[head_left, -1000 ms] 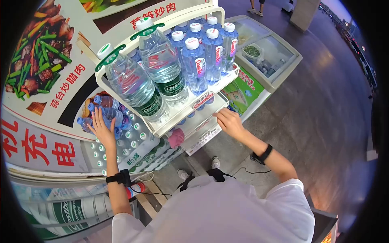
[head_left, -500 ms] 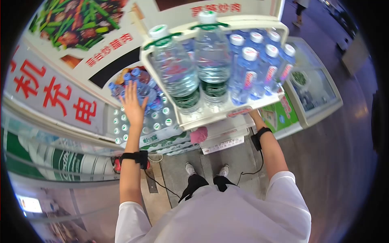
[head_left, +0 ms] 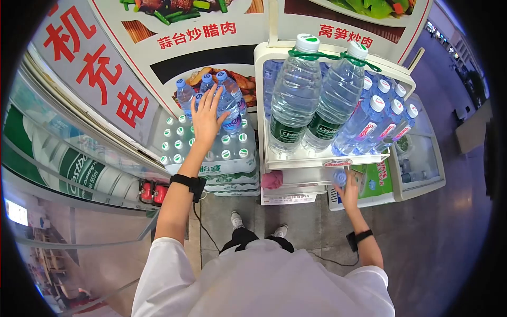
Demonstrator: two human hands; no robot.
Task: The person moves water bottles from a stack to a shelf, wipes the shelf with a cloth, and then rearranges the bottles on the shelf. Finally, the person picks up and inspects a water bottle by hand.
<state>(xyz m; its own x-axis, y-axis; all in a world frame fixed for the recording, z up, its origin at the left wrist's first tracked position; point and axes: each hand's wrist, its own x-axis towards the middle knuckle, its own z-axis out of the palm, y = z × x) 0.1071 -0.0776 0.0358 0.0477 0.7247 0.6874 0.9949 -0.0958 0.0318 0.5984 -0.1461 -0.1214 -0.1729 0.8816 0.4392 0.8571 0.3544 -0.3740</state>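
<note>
My left hand (head_left: 207,124) lies with fingers stretched out against a group of blue-capped water bottles (head_left: 231,103), which stand on a stack of shrink-wrapped bottle packs (head_left: 224,168) with white-and-green caps. My right hand (head_left: 348,193) is below the upper shelf, its fingers closed round a small water bottle (head_left: 339,178) seen from its capped end; the shelf and fingers hide part of it. On the white rack's top shelf (head_left: 317,160), above that hand, stand two large bottles (head_left: 293,98) joined by a green carrying strap (head_left: 330,55), beside several pink-labelled bottles (head_left: 367,124).
A pink cloth (head_left: 272,179) hangs at the rack's lower left. A chest freezer (head_left: 422,158) stands on the right, and a glass-fronted fridge (head_left: 63,164) on the left. Red devices (head_left: 153,192) sit near the fridge. Cables run from my wrist straps. Food posters (head_left: 211,37) cover the back.
My right hand, mostly hidden under the shelf before, now shows with a bottle in it. My left hand stays at the blue-capped bottles. The view has shifted, putting the rack further right.
</note>
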